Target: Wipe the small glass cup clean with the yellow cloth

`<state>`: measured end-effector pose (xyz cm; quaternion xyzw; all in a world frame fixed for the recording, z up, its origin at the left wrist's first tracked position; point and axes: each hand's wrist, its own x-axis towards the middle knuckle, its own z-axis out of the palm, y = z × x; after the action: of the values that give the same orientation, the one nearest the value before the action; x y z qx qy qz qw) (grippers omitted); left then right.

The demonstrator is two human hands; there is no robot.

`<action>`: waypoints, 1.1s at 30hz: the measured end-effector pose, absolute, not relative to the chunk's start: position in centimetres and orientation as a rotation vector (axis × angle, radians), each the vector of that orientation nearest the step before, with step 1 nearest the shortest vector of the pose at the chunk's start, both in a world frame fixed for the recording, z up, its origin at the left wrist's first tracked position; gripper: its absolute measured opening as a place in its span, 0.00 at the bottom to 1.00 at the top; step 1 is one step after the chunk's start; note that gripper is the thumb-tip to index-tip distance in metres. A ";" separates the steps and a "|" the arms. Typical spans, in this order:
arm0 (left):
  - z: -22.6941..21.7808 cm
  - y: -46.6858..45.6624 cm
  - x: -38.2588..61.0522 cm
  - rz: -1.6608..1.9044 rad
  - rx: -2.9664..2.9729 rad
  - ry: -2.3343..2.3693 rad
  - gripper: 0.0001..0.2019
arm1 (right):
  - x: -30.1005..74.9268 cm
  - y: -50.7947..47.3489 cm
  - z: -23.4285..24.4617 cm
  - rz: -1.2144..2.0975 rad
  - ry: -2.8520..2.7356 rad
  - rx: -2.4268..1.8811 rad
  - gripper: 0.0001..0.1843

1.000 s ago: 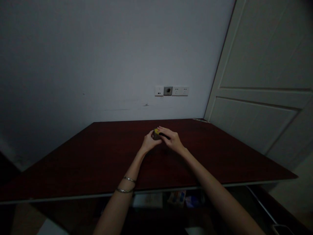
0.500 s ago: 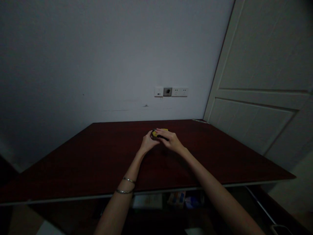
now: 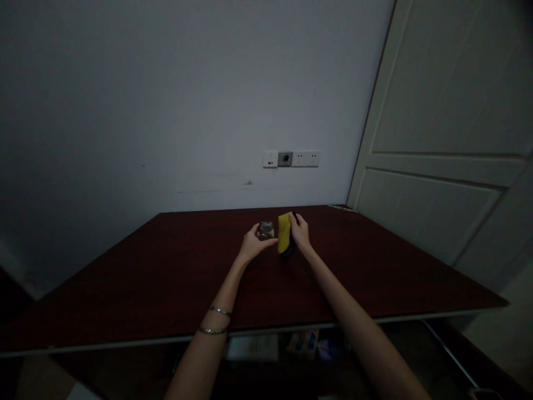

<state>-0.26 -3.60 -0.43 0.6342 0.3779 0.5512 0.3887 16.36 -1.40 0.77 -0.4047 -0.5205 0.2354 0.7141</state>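
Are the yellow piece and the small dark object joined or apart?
Apart: the left hand holds the small dark object, the right hand holds the yellow piece, and a narrow gap separates them.

Our left forearm (image 3: 204,339) and right forearm (image 3: 358,328) are bare and slim, rising from the bottom edge of the frame to our bare left hand (image 3: 254,245) and right hand (image 3: 300,232) near the centre. Two thin, silver-coloured bangles (image 3: 213,320) circle our left forearm at lower left of centre, one just above the other, with bare skin between them.
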 end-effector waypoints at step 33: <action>0.0 -3.9 -0.6 1.097 1.585 0.988 0.26 | 14.7 -5.8 0.4 0.547 -1.885 -0.693 0.34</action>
<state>-0.62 -3.94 0.04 0.6466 0.4028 0.4473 0.4687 14.75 -5.81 0.36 -0.2872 -0.7812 0.2269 0.5058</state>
